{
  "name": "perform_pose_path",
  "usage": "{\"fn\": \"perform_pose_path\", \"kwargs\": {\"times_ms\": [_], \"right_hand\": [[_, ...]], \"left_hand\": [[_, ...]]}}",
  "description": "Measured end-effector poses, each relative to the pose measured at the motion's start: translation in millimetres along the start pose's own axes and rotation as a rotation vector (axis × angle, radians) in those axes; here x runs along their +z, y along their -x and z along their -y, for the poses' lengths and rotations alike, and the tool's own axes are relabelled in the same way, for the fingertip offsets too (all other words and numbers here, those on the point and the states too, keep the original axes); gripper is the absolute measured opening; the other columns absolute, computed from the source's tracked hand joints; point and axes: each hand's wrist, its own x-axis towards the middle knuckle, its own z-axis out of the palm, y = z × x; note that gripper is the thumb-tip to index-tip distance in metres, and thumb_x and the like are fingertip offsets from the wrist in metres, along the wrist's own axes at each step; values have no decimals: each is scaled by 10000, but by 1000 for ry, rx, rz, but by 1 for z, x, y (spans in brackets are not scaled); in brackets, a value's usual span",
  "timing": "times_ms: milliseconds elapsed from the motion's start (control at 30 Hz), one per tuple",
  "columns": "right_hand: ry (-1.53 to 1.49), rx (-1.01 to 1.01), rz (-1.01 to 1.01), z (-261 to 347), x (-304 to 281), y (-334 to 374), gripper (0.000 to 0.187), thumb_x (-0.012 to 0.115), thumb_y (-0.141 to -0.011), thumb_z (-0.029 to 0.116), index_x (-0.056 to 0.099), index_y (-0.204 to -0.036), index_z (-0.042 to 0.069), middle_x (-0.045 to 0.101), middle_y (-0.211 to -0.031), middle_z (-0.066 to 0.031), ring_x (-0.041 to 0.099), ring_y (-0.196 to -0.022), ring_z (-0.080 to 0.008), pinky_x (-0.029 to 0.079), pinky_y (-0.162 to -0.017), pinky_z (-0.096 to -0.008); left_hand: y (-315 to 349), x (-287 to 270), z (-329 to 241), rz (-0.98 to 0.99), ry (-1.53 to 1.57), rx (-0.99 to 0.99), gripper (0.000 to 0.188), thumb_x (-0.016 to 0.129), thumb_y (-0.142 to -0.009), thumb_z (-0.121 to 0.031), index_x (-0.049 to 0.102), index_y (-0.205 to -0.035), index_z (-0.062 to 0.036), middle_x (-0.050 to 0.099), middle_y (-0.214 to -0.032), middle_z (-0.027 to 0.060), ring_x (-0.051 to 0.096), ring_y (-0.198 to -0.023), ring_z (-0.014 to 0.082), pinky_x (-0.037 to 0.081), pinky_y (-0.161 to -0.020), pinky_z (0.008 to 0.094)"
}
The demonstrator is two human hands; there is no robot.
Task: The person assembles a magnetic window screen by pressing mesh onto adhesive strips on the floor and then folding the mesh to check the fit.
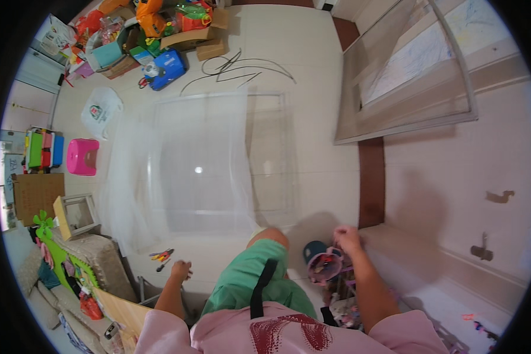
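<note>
A sheet of translucent white netting [200,171] lies spread on the floor before me, rumpled along its left side. It covers most of a thin rectangular frame [288,147], whose right part shows bare. My left hand [182,270] hangs above the floor beside some pliers and screwdrivers [161,257], its fingers curled in, with nothing visible in them. Over at the right, my right hand [347,237] is raised near a dark bucket with a pinkish rim [324,265]. Its fingers are bent together; whatever they may hold is too small to see.
A framed mesh screen [407,82] leans at the right wall. Dark cord [236,71] lies loose beyond the netting. Boxes and bags [153,41] crowd the far left, with a pink stool [82,157] nearer. A wooden board [121,312] juts in at my left.
</note>
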Motion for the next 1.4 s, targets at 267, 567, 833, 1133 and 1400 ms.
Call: {"fn": "perform_pose_path", "kwargs": {"times_ms": [267, 567, 833, 1133, 1400], "right_hand": [[-336, -353, -193, 297, -230, -47, 149, 530, -803, 25, 577, -935, -26, 605, -810, -64, 559, -675, -112, 470, -622, -241], [-606, -94, 201, 475, -172, -321, 166, 599, -769, 64, 601, -926, 11, 592, -794, -68, 569, -649, -139, 485, -557, -280], [-399, -98, 585, 676, -230, -463, 183, 588, -768, 67, 585, -941, 7, 601, -790, -82, 585, -650, -159, 483, -569, -286], [365, -182, 574, 901, -164, -658, 155, 543, -741, 12, 588, -889, -3, 596, -726, -83, 565, -599, -144, 479, -528, -264], [573, -314, 928, 1037, -1, -603, 185, 547, -718, 0, 564, -900, -34, 593, -695, -91, 560, -538, -152, 467, -479, -252]], "left_hand": [[-42, 53, -134, 275, -862, 7, 281, 574, -771, -273, 633, -832, -5, 660, -770, 118, 645, -712, 221, 508, -683, 329], [118, 162, -788, 54, 415, 968, 202, 495, -800, -187, 552, -805, 6, 575, -757, 222, 569, -734, 375, 445, -643, 405], [136, -46, -916, -14, 682, 615, 155, 526, -825, -159, 561, -887, -21, 592, -725, 64, 543, -549, 115, 426, -461, 241], [71, -100, -968, -231, 915, 265, 173, 552, -783, -141, 569, -887, -4, 603, -732, 97, 573, -607, 169, 475, -561, 292], [76, -124, -934, -509, 1107, 41, 188, 564, -767, -201, 580, -815, -20, 619, -803, 153, 595, -768, 303, 459, -687, 368]]}}
